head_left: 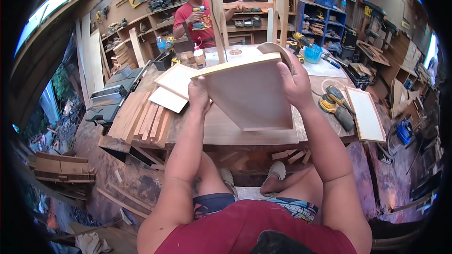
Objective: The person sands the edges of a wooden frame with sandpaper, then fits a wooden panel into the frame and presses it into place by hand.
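I hold a pale framed wooden panel point(249, 95) tilted up over the workbench point(221, 131). My left hand point(198, 95) grips its left edge, thumb on the face. My right hand point(294, 81) clasps its upper right edge. Two similar flat panels point(173, 84) lie on the bench just left of my left hand. My knees and feet show below the bench's front edge.
Wooden slats point(143, 121) are stacked at the bench's left end. A yellow sander point(335, 103) and a framed panel point(366, 114) lie at the right. A glue bottle point(199, 57) stands behind. A person in red point(197, 11) holds a drill beside a chair frame point(249, 14).
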`<state>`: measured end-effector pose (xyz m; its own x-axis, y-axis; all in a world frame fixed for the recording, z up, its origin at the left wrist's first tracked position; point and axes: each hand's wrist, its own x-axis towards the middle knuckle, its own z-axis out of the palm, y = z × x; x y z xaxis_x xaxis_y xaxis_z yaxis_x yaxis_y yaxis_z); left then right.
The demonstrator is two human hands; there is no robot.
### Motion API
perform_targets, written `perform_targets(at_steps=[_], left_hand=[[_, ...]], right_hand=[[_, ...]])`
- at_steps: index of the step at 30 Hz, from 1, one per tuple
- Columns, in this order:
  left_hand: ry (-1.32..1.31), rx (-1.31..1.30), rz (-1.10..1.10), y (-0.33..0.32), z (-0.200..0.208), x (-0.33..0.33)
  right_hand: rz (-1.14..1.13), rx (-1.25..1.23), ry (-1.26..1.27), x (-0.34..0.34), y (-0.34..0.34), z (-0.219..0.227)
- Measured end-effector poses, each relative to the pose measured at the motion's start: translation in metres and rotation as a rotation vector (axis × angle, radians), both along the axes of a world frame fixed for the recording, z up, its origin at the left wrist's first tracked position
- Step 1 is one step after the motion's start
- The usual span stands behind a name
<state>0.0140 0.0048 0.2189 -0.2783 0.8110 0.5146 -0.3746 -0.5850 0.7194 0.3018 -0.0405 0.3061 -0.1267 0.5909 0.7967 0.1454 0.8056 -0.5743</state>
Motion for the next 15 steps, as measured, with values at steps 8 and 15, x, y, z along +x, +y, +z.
perform_targets(at_steps=[8, 15], left_hand=[[1.003, 0.407, 0.711, -0.048, 0.097, -0.010], [1.333, 0.207, 0.463, -0.027, 0.133, 0.023]], right_hand=[[-0.036, 0.073, -0.128, -0.036, -0.008, 0.036], [0.043, 0.168, -0.310, -0.081, 0.005, 0.056]])
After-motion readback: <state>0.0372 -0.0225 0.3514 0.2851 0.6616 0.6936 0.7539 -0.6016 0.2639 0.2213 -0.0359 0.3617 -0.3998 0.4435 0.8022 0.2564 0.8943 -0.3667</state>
